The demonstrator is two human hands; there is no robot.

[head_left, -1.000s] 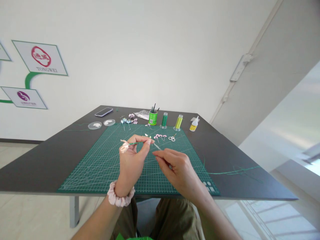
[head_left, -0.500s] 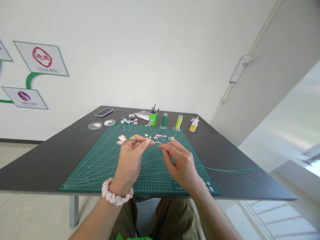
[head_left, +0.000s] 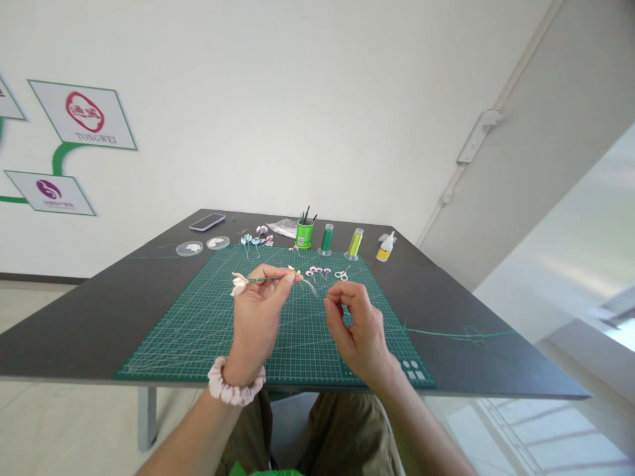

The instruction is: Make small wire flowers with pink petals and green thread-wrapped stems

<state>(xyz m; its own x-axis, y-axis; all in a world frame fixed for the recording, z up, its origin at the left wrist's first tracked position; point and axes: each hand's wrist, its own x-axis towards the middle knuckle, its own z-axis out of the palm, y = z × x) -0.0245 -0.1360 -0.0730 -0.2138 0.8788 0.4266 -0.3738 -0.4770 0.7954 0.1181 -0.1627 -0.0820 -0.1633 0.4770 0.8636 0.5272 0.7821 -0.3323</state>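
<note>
My left hand (head_left: 264,294) is closed, pinching the stem of a pale pink artificial flower (head_left: 239,284). The stem (head_left: 262,279) is wrapped in green and lies nearly level, with the petals pointing left. Fine pale strands (head_left: 311,285) fan out beyond my fingertips at the stem's other end. Just right of these strands, my right hand (head_left: 358,324) is closed in a pinch, thumb against fingers. Whatever it holds is too fine to make out. Both hands are above a green cutting mat (head_left: 198,337).
Beyond my hands lie small white scissors (head_left: 341,275), pink flower pieces (head_left: 317,270) and blue flowers (head_left: 251,240). Farther back stand a green can of tools (head_left: 304,235), thread spools (head_left: 325,239) and a glue bottle (head_left: 385,248). Loose green thread (head_left: 461,335) lies at right.
My right hand has drawn slightly down and away from the stem's end, widening the gap. The pale strands now droop more. My left hand keeps its hold on the flower, tilting it a little.
</note>
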